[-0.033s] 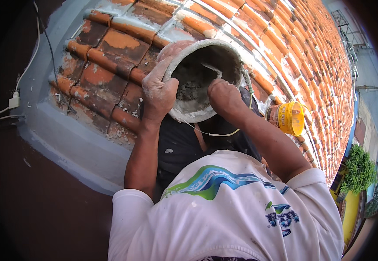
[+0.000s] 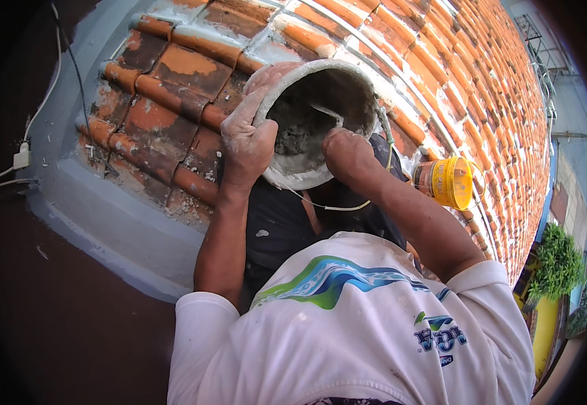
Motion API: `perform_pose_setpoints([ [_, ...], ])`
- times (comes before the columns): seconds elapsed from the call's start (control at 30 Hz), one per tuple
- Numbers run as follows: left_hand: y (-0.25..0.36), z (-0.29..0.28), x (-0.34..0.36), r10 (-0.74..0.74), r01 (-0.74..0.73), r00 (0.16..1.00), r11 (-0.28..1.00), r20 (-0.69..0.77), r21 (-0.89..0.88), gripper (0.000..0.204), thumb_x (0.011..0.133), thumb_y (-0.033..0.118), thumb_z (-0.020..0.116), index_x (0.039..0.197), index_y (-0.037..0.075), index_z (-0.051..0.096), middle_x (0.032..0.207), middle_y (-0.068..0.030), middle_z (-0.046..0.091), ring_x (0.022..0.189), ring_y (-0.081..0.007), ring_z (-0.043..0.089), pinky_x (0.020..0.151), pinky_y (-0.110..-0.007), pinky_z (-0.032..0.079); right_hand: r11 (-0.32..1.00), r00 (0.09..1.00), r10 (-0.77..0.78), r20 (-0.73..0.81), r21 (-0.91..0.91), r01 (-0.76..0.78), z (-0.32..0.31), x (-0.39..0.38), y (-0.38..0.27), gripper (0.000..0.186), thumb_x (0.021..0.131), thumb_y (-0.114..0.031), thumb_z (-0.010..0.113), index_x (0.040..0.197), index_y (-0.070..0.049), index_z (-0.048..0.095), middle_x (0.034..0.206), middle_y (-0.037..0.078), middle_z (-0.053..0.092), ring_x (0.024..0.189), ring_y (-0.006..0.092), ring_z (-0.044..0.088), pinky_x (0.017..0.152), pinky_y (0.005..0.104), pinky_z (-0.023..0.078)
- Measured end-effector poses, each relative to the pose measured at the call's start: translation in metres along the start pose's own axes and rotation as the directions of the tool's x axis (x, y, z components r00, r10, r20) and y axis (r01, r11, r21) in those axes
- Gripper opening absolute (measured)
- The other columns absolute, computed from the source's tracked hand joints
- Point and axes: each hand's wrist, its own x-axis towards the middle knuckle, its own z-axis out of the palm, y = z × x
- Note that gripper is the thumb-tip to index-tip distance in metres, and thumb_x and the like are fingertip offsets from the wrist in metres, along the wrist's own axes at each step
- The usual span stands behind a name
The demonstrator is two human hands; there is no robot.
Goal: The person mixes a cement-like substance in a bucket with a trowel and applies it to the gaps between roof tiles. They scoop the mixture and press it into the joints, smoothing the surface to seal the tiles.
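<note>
A round bucket (image 2: 281,177), its rim crusted with dried cement, is tilted with its mouth toward me above my legs. Grey mortar (image 2: 297,137) lies inside it. Dusty with cement, my left hand (image 2: 249,138) is closed over the left side of the rim, thumb on the inside. My right hand (image 2: 347,154) makes a fist at the right part of the mouth, around the handle of a trowel (image 2: 327,112). Only the trowel's bent metal shank shows clearly; its handle is covered by my fingers. The bucket's wire handle (image 2: 347,208) hangs down on my side.
Worn orange roof tiles (image 2: 185,71) slope around the bucket. To the right stands a yellow paint pail (image 2: 457,183). A pale pipe or cable (image 2: 401,79) crosses the tiles. At left are a grey-coated ledge (image 2: 125,226) and a white plug connector (image 2: 21,156) with cables.
My right hand and the trowel have shifted very slightly toward me inside the bucket. My left hand stays on the rim.
</note>
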Motion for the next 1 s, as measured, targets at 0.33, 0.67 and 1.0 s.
perform_pose_setpoints([
  [0.33,-0.006,-0.004,-0.006,-0.003,0.002,1.000,1.000,0.011,0.016,0.066,0.083,-0.013,0.046,0.147,-0.010,0.063,0.144,-0.0126,0.068,0.133,-0.0178,0.062,0.117,-0.031,0.045,0.982,0.985,-0.062,0.161,0.185,0.031,-0.049,-0.007,0.034,0.025,0.087,-0.015,0.068,0.098,0.007,0.075,0.087,0.028,0.074,0.089,0.0449,0.077,0.079,0.0513,0.061],
  [0.67,-0.004,-0.008,-0.006,-0.002,0.000,0.999,0.999,0.049,0.045,0.066,0.084,-0.012,0.047,0.149,-0.009,0.062,0.152,-0.0136,0.064,0.141,-0.0192,0.058,0.122,-0.034,0.041,0.430,0.664,-0.120,0.738,0.642,-0.635,-0.057,0.034,0.061,0.015,0.084,-0.010,0.075,0.081,0.004,0.071,0.065,0.008,0.065,0.055,0.0186,0.067,0.041,0.0351,0.054],
  [1.0,-0.007,-0.005,-0.003,-0.069,0.068,0.998,0.996,0.009,0.057,0.060,0.085,-0.010,0.055,0.143,-0.008,0.065,0.139,-0.0122,0.071,0.128,-0.0186,0.065,0.114,-0.033,0.047,-0.479,0.724,-0.562,0.399,0.557,-0.679,0.034,0.023,0.030,0.022,0.100,-0.011,0.066,0.108,0.009,0.065,0.081,0.005,0.062,0.060,0.0102,0.063,0.044,0.0306,0.056],
])
